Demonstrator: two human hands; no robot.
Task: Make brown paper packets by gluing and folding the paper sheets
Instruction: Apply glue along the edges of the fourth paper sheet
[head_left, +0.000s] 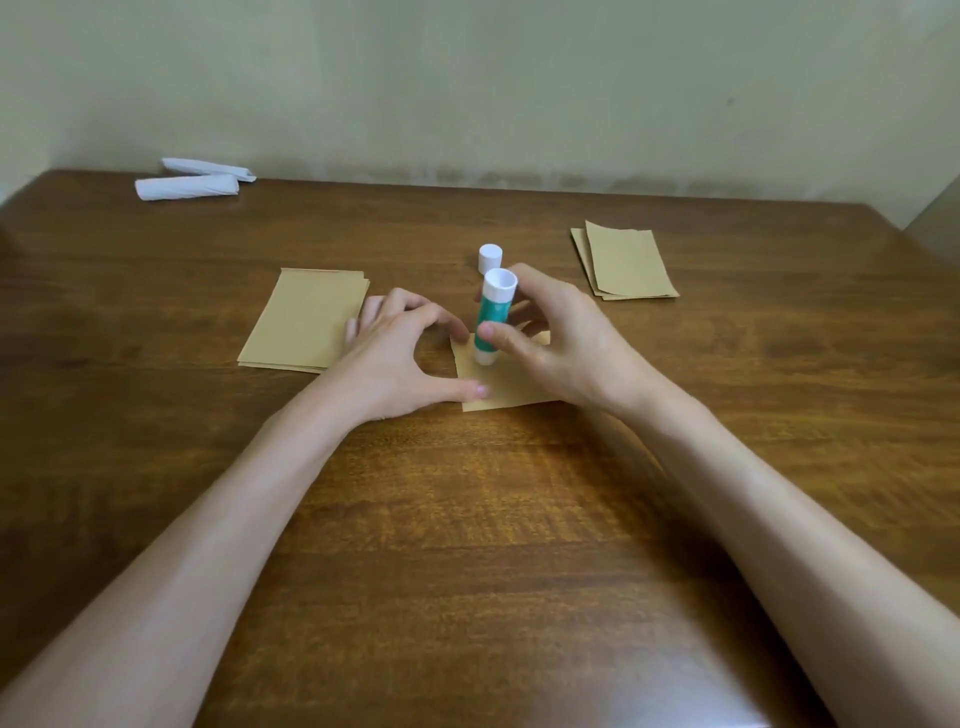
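Note:
A brown paper sheet (511, 387) lies on the wooden table (467, 519) in the middle. My right hand (556, 343) grips a green and white glue stick (492, 317), held upright with its lower end on the sheet. My left hand (400, 358) presses the sheet's left edge with thumb and fingertips. The glue stick's white cap (490, 257) stands just behind. A stack of brown sheets (306, 319) lies to the left of my left hand.
Folded brown packets (623, 262) lie at the right, overlapping each other. Two white rolled papers (195, 179) rest at the far left near the wall. The table's far edge meets a pale wall.

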